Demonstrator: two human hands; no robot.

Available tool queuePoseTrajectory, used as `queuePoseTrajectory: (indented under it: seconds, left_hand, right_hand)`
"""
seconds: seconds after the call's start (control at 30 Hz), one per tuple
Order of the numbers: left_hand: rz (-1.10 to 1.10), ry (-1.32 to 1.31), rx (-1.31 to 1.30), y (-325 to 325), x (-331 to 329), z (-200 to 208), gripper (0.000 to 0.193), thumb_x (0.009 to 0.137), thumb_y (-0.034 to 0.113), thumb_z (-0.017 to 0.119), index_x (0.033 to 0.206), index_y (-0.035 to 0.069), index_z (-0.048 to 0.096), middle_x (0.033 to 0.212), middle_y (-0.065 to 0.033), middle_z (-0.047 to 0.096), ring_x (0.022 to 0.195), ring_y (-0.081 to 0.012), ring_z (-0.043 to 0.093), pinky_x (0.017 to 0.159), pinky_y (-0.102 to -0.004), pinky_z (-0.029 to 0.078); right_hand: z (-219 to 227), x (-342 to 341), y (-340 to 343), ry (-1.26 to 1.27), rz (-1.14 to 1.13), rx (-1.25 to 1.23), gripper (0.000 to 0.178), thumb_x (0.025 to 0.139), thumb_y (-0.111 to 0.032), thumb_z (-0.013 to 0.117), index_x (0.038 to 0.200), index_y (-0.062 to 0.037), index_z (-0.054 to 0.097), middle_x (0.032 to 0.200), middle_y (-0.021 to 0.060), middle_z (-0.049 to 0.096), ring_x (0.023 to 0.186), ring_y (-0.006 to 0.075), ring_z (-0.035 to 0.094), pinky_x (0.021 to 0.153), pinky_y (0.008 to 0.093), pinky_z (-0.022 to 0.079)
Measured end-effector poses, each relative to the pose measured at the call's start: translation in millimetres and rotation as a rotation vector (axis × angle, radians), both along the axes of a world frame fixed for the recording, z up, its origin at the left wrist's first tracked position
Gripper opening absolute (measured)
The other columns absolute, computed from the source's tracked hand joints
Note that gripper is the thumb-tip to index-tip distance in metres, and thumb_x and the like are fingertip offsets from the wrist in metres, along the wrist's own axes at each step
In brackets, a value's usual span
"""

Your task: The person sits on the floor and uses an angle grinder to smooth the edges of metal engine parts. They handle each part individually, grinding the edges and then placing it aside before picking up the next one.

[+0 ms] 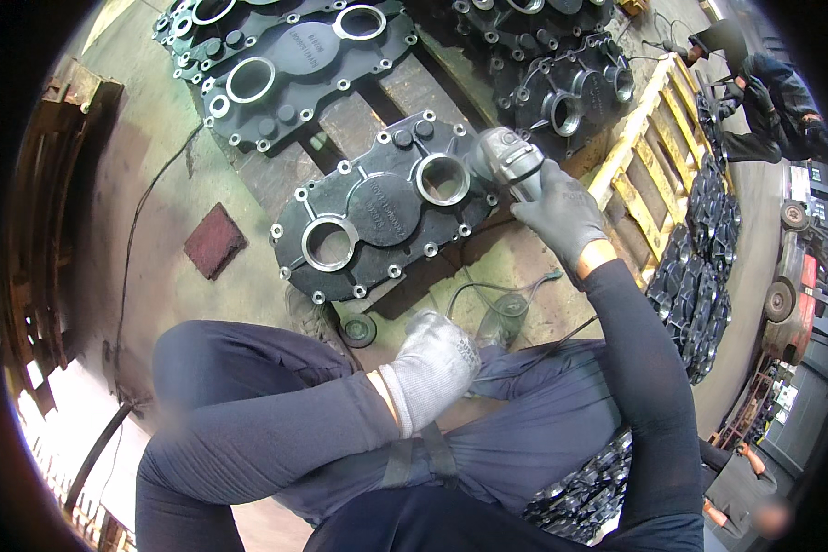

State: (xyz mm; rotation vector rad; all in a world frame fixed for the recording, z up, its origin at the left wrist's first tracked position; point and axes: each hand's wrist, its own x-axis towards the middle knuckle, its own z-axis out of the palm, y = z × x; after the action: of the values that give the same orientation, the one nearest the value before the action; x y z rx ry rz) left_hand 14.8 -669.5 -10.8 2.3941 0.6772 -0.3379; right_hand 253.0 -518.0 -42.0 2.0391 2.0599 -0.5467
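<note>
A black cast-metal cover plate (377,207) with two bright machined rings and bolt holes around its rim lies in front of me on a wooden pallet (345,129). My right hand (566,216), in a dark grey glove, is wrapped round an angle grinder (509,158) with a silver-grey head. The grinder's head is at the plate's right end; its disc is blurred, so I cannot tell whether it touches. My left hand (432,366), in a light grey knit glove, is closed above my lap, apart from the plate. What its fingers hold, if anything, is hidden.
More black covers (304,64) lie beyond, with others stacked (570,97) at the far right. A dark red pad (215,241), a black disc (359,329) and cables (133,230) are on the floor. Right are a yellow pallet (649,175) and another person (773,101).
</note>
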Motion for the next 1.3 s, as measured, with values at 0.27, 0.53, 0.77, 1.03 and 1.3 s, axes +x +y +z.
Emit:
queuePoseTrajectory:
  seconds: [0.27,0.53,0.77,1.03,1.3]
  left_hand:
    - [-0.035,0.082,-0.123,19.0,8.8,-4.2,0.024,0.089,0.033,0.079,0.098,0.012,0.082,0.088,-0.0045,0.077,0.083,-0.0245,0.076,0.074,-0.0445,0.052]
    - [-0.054,0.127,-0.154,28.1,14.5,-1.2,0.018,0.088,0.026,0.081,0.1,0.012,0.082,0.088,-0.0032,0.077,0.083,-0.023,0.077,0.075,-0.0445,0.053]
    - [-0.036,0.027,0.017,9.4,18.0,-16.7,0.012,0.089,0.02,0.075,0.094,0.01,0.08,0.085,-0.0054,0.075,0.078,-0.0234,0.076,0.068,-0.045,0.053]
    - [-0.04,0.029,0.024,12.8,20.5,-9.4,0.012,0.089,0.021,0.074,0.095,0.012,0.08,0.084,-0.0045,0.075,0.079,-0.0228,0.076,0.065,-0.0431,0.052]
    - [-0.038,0.014,-0.003,19.5,21.4,-4.9,0.014,0.091,0.019,0.073,0.101,0.012,0.08,0.085,-0.0033,0.077,0.08,-0.0228,0.077,0.07,-0.0429,0.053]
  right_hand:
    - [-12.7,-4.6,12.1,-0.112,0.15,0.001,0.057,0.086,-0.034,0.083,0.126,-0.002,0.058,0.119,0.024,0.076,0.108,0.0424,0.077,0.095,0.0511,0.061]
    - [-18.7,13.7,-8.6,-0.2,0.391,0.125,0.077,0.084,-0.031,0.088,0.143,0.0017,0.05,0.113,0.0185,0.074,0.1,0.0363,0.078,0.086,0.047,0.06]
    - [-17.6,41.3,-28.6,-0.278,0.481,0.138,0.093,0.082,-0.037,0.091,0.154,0.0018,0.045,0.108,0.0125,0.071,0.093,0.0311,0.075,0.083,0.0447,0.057]
    - [-8.5,55.6,-26.1,-0.136,0.19,0.061,0.078,0.08,-0.031,0.09,0.142,-0.0002,0.054,0.107,0.0197,0.075,0.102,0.0382,0.077,0.088,0.0492,0.06]
    - [24.5,17.3,37.0,0.106,-0.002,-0.17,0.068,0.075,-0.044,0.085,0.118,0.0058,0.07,0.112,0.0307,0.077,0.106,0.045,0.076,0.097,0.0494,0.058]
